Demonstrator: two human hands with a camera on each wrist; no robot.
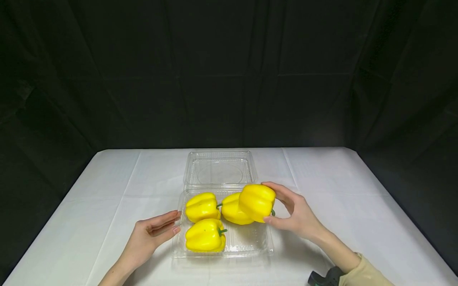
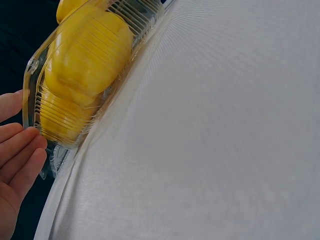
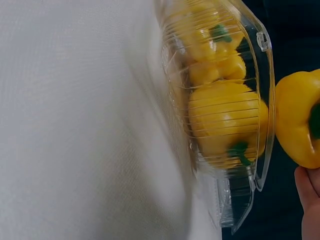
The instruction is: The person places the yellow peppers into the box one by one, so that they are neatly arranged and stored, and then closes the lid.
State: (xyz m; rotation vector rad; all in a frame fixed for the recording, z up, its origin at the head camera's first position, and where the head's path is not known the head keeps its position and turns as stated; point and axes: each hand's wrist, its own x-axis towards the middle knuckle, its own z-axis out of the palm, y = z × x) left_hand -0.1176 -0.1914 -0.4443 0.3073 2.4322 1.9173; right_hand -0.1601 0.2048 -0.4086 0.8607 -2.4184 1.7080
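My right hand (image 1: 302, 216) grips a yellow bell pepper (image 1: 257, 202) between thumb and fingers, above the right side of a clear plastic clamshell container (image 1: 247, 247). The held pepper (image 3: 300, 117) also shows at the right edge of the right wrist view, its green stem facing the fingers. Three more yellow bell peppers lie in the container base: one back left (image 1: 201, 207), one front left (image 1: 205, 236), one back right (image 1: 234, 209), partly hidden by the held one. At the container's left rim is my left hand (image 1: 150, 236), fingers fairly straight, fingertips against the edge (image 2: 31, 100).
The container's lid (image 1: 220, 169) lies folded back behind the base. A white cloth (image 1: 107, 210) covers the table, and black curtains (image 1: 229, 75) hang behind and at both sides. A dark device (image 1: 325, 277) sits at the right wrist by a beige sleeve (image 1: 363, 274).
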